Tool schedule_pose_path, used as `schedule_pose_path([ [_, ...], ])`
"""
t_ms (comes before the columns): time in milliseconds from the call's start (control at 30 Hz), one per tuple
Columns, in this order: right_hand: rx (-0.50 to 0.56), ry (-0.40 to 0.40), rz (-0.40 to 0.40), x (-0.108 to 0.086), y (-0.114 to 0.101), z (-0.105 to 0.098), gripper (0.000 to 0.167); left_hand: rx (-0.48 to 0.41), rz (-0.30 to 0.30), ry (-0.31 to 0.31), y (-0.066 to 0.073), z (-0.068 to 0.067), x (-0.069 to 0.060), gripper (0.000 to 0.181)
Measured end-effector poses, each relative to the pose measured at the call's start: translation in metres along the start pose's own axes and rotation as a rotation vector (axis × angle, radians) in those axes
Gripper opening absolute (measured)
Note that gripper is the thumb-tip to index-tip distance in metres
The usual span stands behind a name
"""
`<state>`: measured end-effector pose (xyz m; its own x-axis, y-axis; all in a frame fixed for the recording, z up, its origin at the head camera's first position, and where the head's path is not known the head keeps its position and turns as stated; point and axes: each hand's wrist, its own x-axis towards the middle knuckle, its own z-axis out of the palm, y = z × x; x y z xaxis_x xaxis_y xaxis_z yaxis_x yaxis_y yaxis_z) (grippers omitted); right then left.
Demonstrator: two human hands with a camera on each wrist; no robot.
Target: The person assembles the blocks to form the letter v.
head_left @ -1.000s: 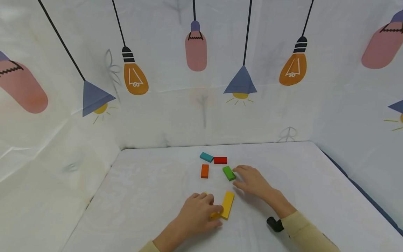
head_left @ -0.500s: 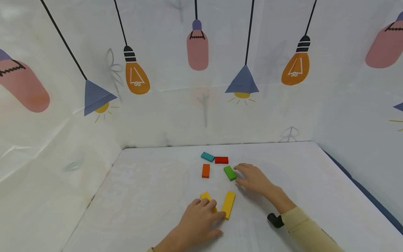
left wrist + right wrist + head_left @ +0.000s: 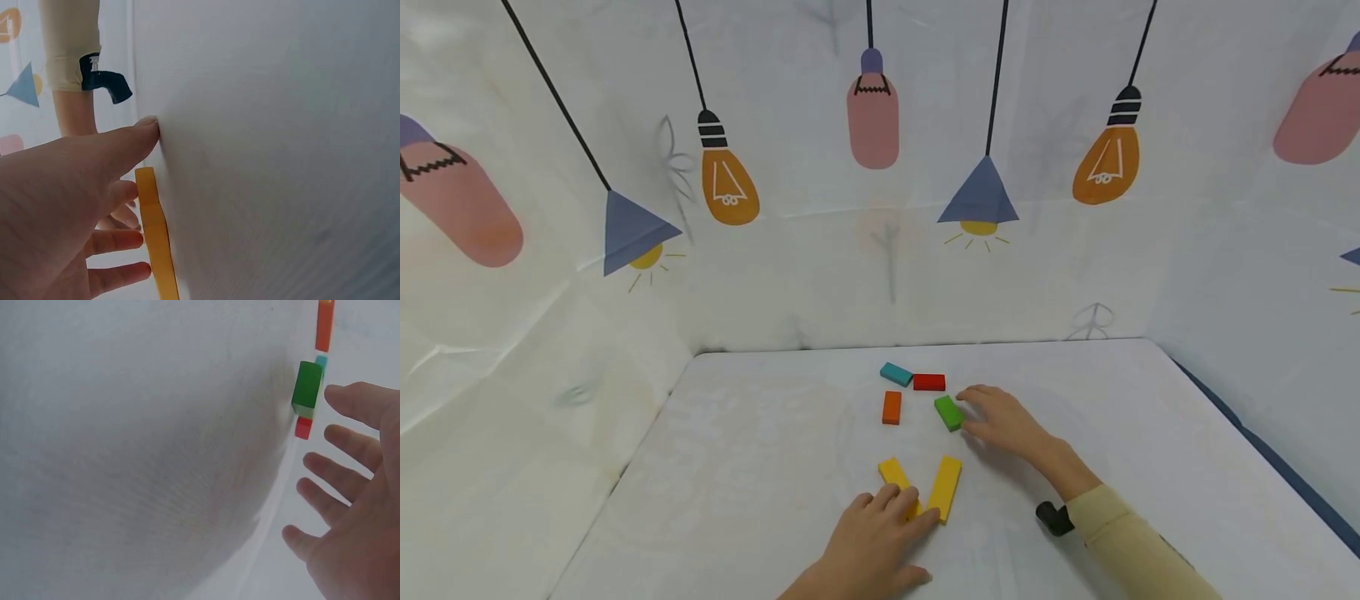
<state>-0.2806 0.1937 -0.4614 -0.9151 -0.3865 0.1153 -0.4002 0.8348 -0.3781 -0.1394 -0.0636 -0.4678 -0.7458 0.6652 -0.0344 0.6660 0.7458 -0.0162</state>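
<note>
Two long yellow blocks lie on the table in a V that narrows toward me: the left yellow block (image 3: 892,471) and the right yellow block (image 3: 946,485). My left hand (image 3: 874,540) covers the near end of the left one, its fingers extended. In the left wrist view, fingertips touch the side of a yellow block (image 3: 156,240), and the thumb stands apart from it. My right hand (image 3: 1004,423) has its fingers spread beside a green block (image 3: 949,413). The right wrist view shows a small gap between the fingers and the green block (image 3: 307,386).
Beyond the hands lie an orange block (image 3: 891,407), a red block (image 3: 929,382) and a teal block (image 3: 897,374). The red and teal ones nearly touch at a corner. A black wrist device (image 3: 1055,518) sits at the right cuff. A lamp-patterned sheet (image 3: 805,275) stands behind the table.
My left hand has drawn back slightly toward me and its fingers have straightened, uncovering more of the left yellow block. The right hand stays beside the green block. The head view has shifted a little.
</note>
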Motion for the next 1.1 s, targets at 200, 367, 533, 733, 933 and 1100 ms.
schedule_pose_path([
  [200, 0.043, -0.019, 0.02, 0.005, 0.005, 0.001, 0.045, 0.012, -0.001, 0.004, 0.002, 0.003, -0.003, 0.066],
  [367, 0.062, -0.036, 0.031, 0.01, 0.007, 0.002, 0.046, 0.011, -0.017, -0.01, 0.004, 0.004, -0.003, 0.066],
  [533, 0.063, -0.038, -0.01, 0.013, 0.008, 0.004, 0.048, 0.008, -0.026, -0.008, 0.007, 0.004, -0.005, 0.065],
  [733, 0.051, -0.068, -0.022, 0.018, 0.007, 0.005, 0.048, -0.001, -0.048, -0.028, 0.008, 0.005, -0.005, 0.065],
  [933, 0.046, -0.1, -0.017, 0.023, 0.007, 0.009, 0.042, 0.007, -0.063, -0.046, 0.008, 0.006, -0.005, 0.066],
  [1100, 0.067, -0.105, -0.013, 0.025, 0.007, 0.013, 0.043, -0.013, -0.079, -0.081, 0.008, 0.007, -0.003, 0.065],
])
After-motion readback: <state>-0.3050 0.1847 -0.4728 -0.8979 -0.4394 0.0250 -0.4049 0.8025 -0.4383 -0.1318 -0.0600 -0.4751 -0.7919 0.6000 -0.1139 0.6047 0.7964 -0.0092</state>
